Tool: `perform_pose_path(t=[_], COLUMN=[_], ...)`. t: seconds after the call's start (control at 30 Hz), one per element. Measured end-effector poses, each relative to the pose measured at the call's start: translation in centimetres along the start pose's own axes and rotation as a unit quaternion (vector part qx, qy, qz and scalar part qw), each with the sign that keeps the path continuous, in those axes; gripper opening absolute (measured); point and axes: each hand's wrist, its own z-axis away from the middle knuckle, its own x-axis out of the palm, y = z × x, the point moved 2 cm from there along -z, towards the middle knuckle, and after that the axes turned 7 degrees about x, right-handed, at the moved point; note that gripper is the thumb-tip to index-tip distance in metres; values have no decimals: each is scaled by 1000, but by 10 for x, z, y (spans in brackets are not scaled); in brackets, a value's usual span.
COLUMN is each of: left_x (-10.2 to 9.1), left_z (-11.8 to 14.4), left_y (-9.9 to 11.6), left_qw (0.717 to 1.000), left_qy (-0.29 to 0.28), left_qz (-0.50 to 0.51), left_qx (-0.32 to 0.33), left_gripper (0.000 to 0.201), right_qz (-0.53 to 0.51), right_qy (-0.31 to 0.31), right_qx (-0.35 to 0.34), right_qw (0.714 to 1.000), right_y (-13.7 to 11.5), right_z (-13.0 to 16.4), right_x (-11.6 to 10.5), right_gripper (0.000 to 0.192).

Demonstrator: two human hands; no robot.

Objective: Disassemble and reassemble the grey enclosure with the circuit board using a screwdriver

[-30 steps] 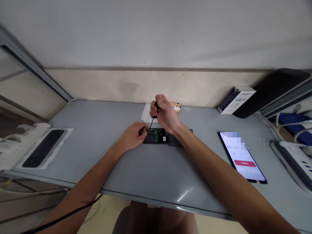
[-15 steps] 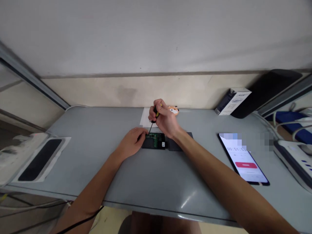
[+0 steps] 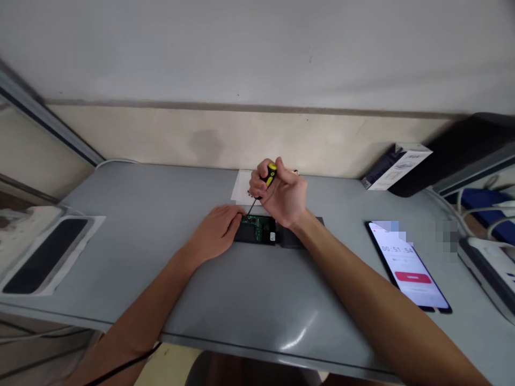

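Far left of the circuit board [image 3: 257, 229], at the table [image 3: 241, 289] edge: white tray [image 3: 44, 254] with a dark rectangular inset, lying flat.

Just left of the circuit board: left hand [image 3: 217, 233], palm down, fingers curled and pressed against the board's left end.

Centre of the table: circuit board, green, seated in a black housing, lying flat, a dark flat piece [image 3: 300, 238] adjoining to its right.

Just beyond the circuit board, toward the wall: white paper sheet [image 3: 241, 187], flat, partly hidden by the hand.

Above the circuit board: right hand [image 3: 284, 193], closed in a fist round a screwdriver [image 3: 261, 187] with black-and-yellow handle; thin shaft tilted down and left, tip at the board's upper left corner.

Well right of the circuit board: phone [image 3: 408, 265], face up, screen lit with a red bar.

Further right and back from the circuit board, against the wall: white and dark box [image 3: 396, 166], leaning on a black object [image 3: 454, 155].

Far right of the circuit board, at the frame edge: white power strip [image 3: 488, 268].
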Motion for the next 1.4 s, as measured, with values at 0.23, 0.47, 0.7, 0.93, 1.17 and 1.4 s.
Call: perform_pose_path(t=[0.23, 0.47, 0.7, 0.93, 1.17, 1.4], left_x=[-1, 0, -2, -4, -3, -2], left_z=[0, -1, -3, -2, -1, 0], left_y=[3, 2, 6, 8, 7, 8], left_qw=[1000, 1000, 1000, 1000, 1000, 1000], left_qy=[-17, -5, -11, -10, -12, -10], left_qz=[-17, -22, -18, -19, -24, -25], left_qx=[-1, -10, -8, -15, -8, -9], left_gripper=[37, 38, 34, 31, 31, 33], right_qz=[15, 30, 30, 30, 13, 23], right_qy=[-18, -17, -29, -38, -48, -27], right_qx=[-15, -6, -23, -10, -22, -14], right_qw=[1000, 999, 999, 999, 999, 999], right_y=[-4, -2, 0, 1, 2, 1], right_z=[2, 3, 1, 0, 1, 2], right_x=[3, 6, 7, 7, 9, 6], right_gripper=[56, 61, 60, 62, 60, 58])
